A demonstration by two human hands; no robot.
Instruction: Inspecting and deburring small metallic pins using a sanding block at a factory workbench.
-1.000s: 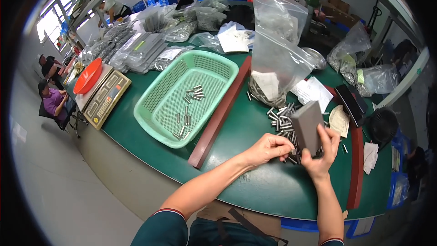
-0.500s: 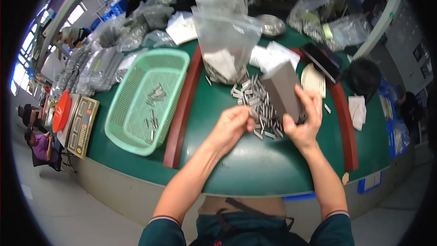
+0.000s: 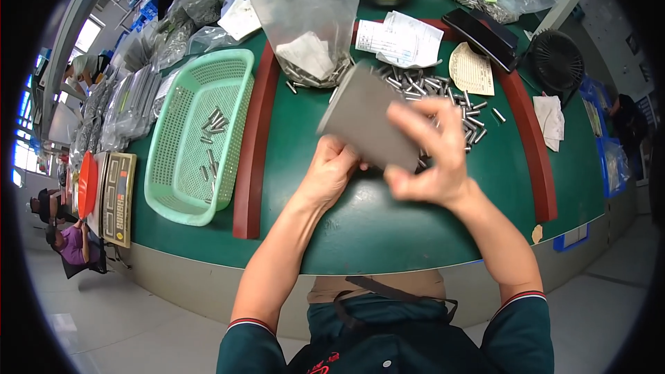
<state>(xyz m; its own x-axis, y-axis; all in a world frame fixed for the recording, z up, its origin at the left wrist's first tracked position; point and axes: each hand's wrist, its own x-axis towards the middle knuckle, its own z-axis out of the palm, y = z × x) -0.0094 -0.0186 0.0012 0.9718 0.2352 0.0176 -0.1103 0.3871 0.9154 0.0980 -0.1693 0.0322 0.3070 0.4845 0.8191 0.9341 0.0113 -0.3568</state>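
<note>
On the green worktable [image 3: 415, 235], we now hold the grey card [image 3: 364, 121] raised off the metal pins [image 3: 443, 97]; right hand [image 3: 433, 159] fingers pinch it, left hand [image 3: 332, 173] curled at its lower edge.

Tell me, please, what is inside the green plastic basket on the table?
The green basket holds a loose scatter of small metal cylinders, lying on its mesh floor. Most of the floor is bare. Nothing covers it, so the whole inside shows.
</note>
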